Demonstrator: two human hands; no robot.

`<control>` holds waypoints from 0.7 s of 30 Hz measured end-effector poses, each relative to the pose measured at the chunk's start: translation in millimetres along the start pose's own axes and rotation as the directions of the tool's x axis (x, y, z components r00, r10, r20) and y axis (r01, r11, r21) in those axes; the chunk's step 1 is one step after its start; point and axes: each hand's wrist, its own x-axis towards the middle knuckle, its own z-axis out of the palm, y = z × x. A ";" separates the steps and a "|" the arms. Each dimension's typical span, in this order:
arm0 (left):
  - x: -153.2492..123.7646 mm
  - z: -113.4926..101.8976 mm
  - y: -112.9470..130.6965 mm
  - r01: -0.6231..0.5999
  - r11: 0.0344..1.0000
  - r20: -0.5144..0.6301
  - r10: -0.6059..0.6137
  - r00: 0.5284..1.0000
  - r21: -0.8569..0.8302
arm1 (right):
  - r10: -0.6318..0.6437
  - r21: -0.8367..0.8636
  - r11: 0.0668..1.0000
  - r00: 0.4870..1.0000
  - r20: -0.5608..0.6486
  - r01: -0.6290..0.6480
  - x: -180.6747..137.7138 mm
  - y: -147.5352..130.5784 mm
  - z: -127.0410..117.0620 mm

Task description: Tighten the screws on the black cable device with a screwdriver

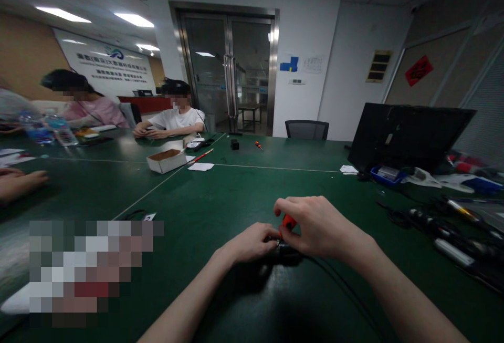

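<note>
An orange screwdriver (pixel 289 221) was held over a black part (pixel 288 251)

The right hand's (pixel 317 223) fingers pinched the screwdriver. The part sat on the green tabletop (pixel 189 201), by a black cable (pixel 336 271). The left hand's (pixel 252 243) fingers bunched at the part, but it was too dark to tell if they gripped it. Turning the screwdriver looked like the step; the next move seemed to need a still part and a gentle twist.

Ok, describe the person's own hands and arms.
The left hand and right hand are ungloved, with no ring, watch or wristband visible. The left forearm and right forearm narrow toward the hands and are bare as far as they show: no sleeves, cables or markings on them.
</note>
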 end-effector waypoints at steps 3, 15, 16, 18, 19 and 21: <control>-0.2 -0.4 0.0 -0.005 1.000 0.004 0.005 1.000 -0.010 | -0.006 0.029 1.000 1.000 0.007 0.006 -0.8 0.2 -1.2; -1.5 3.4 -4.8 0.040 0.999 -0.046 -0.041 0.998 -0.005 | -0.004 -0.048 0.999 1.000 0.010 0.005 -0.7 -0.2 0.1; -2.0 3.2 -4.0 0.042 0.999 -0.043 -0.043 0.998 -0.009 | 0.001 -0.056 0.998 1.000 0.014 0.000 -0.6 -0.8 -0.1; -2.1 2.1 -2.4 0.043 0.999 -0.032 -0.043 0.999 -0.005 | 0.007 -0.057 0.998 1.000 0.014 -0.006 -0.3 -1.6 -0.6; -1.7 1.5 -1.8 0.038 0.999 -0.026 -0.038 0.999 0.000 | 0.011 -0.052 0.999 1.000 0.016 -0.010 -0.2 -1.8 -0.9; -0.3 0.4 -1.5 0.017 1.000 -0.009 -0.016 1.000 0.011 | 0.020 -0.035 0.999 1.000 0.013 -0.019 -0.1 -1.1 -1.7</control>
